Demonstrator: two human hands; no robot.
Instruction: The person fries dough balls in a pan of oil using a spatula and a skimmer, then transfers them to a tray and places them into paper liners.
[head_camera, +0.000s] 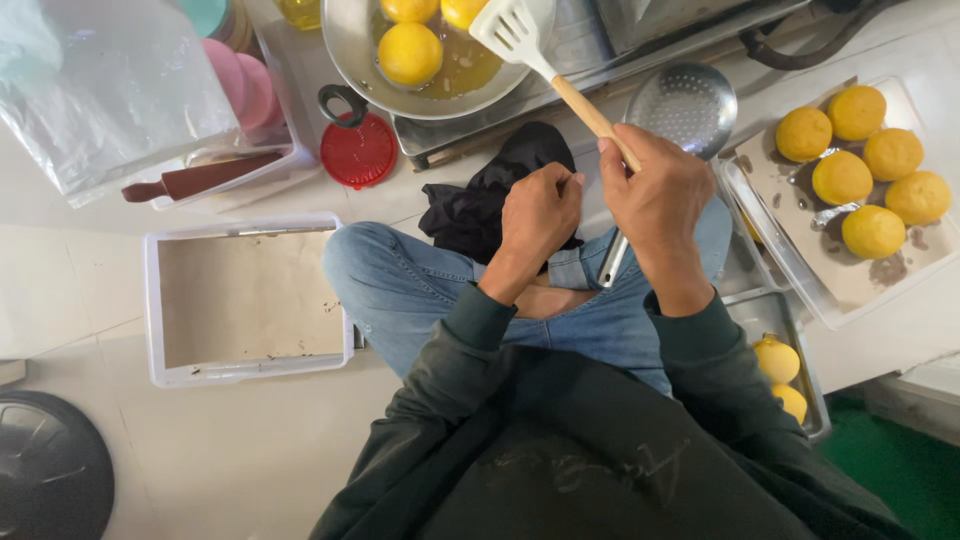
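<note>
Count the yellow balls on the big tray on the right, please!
5 yellow balls sit on the paper-lined tray: two on top, two in the middle, one lowest. None seem hidden.

A clear plastic bag (110, 85) lies at the upper left of the frame, crumpled and see-through, with a faint bluish-grey sheen, spread over the white floor and partly covering a stack of pink and teal round lids (240, 70) just to its right. Whether anything is inside the bag cannot be told. No labels, signs or screens show anywhere in the frame.
</note>
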